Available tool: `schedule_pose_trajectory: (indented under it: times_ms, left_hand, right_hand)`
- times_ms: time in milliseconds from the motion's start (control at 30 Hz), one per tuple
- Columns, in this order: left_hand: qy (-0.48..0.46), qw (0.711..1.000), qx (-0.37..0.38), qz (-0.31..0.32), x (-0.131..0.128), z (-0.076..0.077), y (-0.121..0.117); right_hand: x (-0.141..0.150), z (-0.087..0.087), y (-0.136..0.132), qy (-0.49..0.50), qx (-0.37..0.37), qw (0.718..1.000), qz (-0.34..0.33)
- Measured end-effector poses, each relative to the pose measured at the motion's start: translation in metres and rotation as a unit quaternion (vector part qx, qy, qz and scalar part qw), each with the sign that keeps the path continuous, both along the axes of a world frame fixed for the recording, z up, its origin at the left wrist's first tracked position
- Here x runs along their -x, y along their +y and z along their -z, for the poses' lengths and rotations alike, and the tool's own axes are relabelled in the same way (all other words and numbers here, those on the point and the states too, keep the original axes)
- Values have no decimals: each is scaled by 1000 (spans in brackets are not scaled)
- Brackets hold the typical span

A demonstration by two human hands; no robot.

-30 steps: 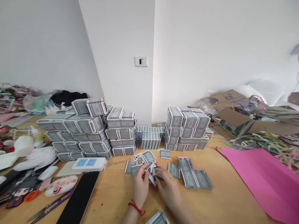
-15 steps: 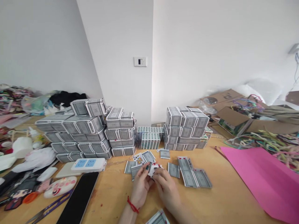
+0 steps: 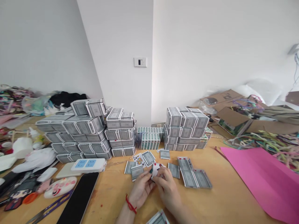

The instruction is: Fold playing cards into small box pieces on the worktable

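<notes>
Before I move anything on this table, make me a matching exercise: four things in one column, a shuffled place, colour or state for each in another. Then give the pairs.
Things:
1. Curved white card
2. Phone
3. Large sheet
4. Wristband

Places, colours, states:
A. Bright pink
B. Around the left wrist
C. Held between the left hand and right hand
D. Dark-screened, beside the scissors

Pairs: 1-C, 2-D, 3-A, 4-B.
</notes>
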State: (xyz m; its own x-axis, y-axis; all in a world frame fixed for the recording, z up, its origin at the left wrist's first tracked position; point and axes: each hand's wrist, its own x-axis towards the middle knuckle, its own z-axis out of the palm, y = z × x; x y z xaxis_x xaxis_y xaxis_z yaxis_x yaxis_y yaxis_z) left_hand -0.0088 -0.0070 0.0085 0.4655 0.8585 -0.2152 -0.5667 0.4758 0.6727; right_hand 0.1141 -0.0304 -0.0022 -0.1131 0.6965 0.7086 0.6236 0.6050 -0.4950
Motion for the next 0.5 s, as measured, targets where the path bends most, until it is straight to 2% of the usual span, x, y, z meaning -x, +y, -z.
schedule_pose_trajectory:
  times_ms: [267, 500]
  left_hand:
    - [4, 1000, -4, 14, 0, 1, 0]
    - [42, 999, -28, 12, -2, -8, -1]
  right_hand:
    - [-2, -4, -4, -65, 6, 997, -45]
    - [-3, -4, -6, -79, 16, 994, -70]
